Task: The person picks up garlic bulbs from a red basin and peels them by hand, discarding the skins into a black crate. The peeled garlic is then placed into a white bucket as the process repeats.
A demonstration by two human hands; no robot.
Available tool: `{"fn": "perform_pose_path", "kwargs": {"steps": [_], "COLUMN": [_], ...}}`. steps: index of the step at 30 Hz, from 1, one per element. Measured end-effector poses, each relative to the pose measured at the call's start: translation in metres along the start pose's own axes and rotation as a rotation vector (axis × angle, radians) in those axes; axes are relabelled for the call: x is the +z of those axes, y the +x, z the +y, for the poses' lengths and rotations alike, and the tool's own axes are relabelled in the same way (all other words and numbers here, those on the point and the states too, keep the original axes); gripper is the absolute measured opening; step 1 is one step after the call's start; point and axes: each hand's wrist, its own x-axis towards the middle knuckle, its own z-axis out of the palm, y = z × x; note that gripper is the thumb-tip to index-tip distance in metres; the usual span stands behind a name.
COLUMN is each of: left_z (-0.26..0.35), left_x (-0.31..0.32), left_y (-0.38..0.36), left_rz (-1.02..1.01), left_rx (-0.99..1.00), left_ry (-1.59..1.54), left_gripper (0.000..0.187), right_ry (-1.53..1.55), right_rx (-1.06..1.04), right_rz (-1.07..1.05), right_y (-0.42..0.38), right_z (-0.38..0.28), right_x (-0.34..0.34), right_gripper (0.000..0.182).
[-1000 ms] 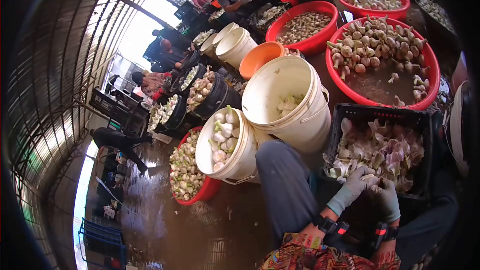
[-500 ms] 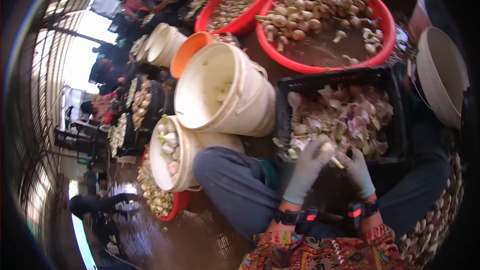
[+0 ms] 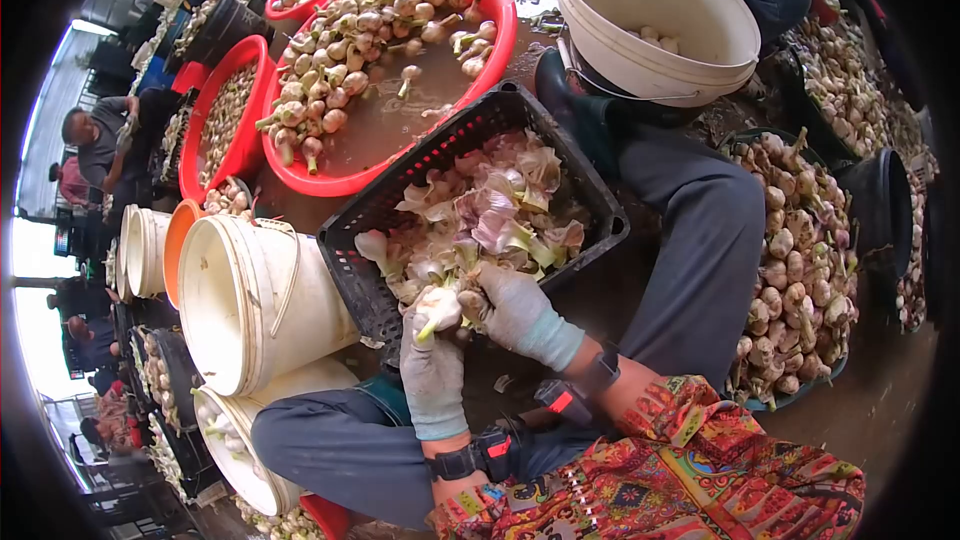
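Note:
A whitish garlic bulb (image 3: 437, 310) with a short green stem is held at the near edge of a black crate (image 3: 350, 275). My left hand (image 3: 432, 370), in a pale grey glove, is closed around the bulb from the left. On its right side, my gloved right hand (image 3: 515, 312) has its fingers pinched against the bulb's brownish root end; whether they hold a bit of skin is too small to tell. Loose pinkish garlic skins (image 3: 490, 210) fill the crate just beyond both hands.
Beyond the crate is a red basin (image 3: 508, 40) of garlic bulbs. White buckets (image 3: 225, 290) stand at the left, another white bucket (image 3: 660, 30) at the upper right. A heap of garlic (image 3: 795, 270) lies at the right. Several people sit at the far left.
The view has swung round to the right, so the crate and basin appear further left. The bulb now shows a rounder white side, and both hands are closer together on it.

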Motion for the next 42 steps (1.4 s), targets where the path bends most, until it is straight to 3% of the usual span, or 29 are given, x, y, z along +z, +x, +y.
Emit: {"fn": "perform_pose_path", "kwargs": {"steps": [1,3,5,7,9,11,13,15,23,25,26,27,30,32,35,40,42], "left_z": [-0.002,0.002,0.004,0.003,0.0,-0.005,-0.014,-0.019,-0.031,-0.032,-0.031,-0.03,-0.028,-0.026,-0.029,-0.029,-0.03], "left_x": [-0.006,-0.009,-0.001,0.005,0.009,0.011,0.005,0.006,0.005,-0.003,-0.004,-0.006,-0.002,0.004,0.002,-0.001,-0.004], "left_y": [0.0,-0.002,-0.002,-0.002,0.0,0.002,0.007,0.01,0.012,0.012,0.012,0.011,0.013,0.015,0.013,0.012,0.013], "left_rz": [0.0,-0.139,-0.226,-0.037,0.001,-0.009,0.085,0.105,0.185,0.182,0.18,0.18,0.097,0.171,0.245,0.249,0.243], "left_rx": [0.003,-0.013,0.009,0.075,0.091,0.057,0.061,0.095,0.079,0.036,-0.006,-0.005,0.067,0.158,0.235,0.212,0.186], "left_ry": [0.008,-0.275,-0.341,-0.162,-0.126,-0.163,-0.021,0.078,0.159,0.063,-0.031,-0.034,0.021,0.289,0.49,0.482,0.369], "left_gripper": [0.047,0.045,0.045,0.045,0.044,0.042,0.042,0.04,0.035,0.035,0.034,0.034,0.039,0.034,0.036,0.036,0.034], "right_ry": [0.008,-0.126,-0.196,-0.306,-0.027,0.452,0.36,0.37,0.178,0.402,0.724,0.866,0.736,0.216,0.136,0.078,0.149], "right_rx": [-0.003,0.132,0.195,0.167,0.104,0.326,0.27,0.344,0.325,0.421,0.621,0.68,0.601,0.236,0.243,0.314,0.437], "right_rz": [0.002,0.12,0.072,0.057,0.023,-0.234,-0.206,-0.258,-0.108,-0.079,-0.19,-0.203,-0.302,-0.241,-0.282,-0.252,-0.251], "right_y": [0.002,0.015,0.019,0.017,0.01,0.003,0.001,0.005,0.006,0.011,0.016,0.018,0.015,0.01,0.008,0.011,0.017], "right_z": [0.012,0.037,0.039,0.024,0.017,0.005,-0.003,-0.002,0.012,0.017,0.017,0.015,0.009,0.007,0.008,0.011,0.01], "right_x": [0.003,0.002,-0.009,-0.023,-0.027,-0.028,-0.026,-0.026,0.003,0.006,0.0,-0.004,-0.019,-0.017,-0.002,0.008,0.004], "right_gripper": [0.02,0.02,0.022,0.029,0.031,0.027,0.025,0.023,0.033,0.028,0.021,0.015,0.021,0.029,0.031,0.025,0.026]}}
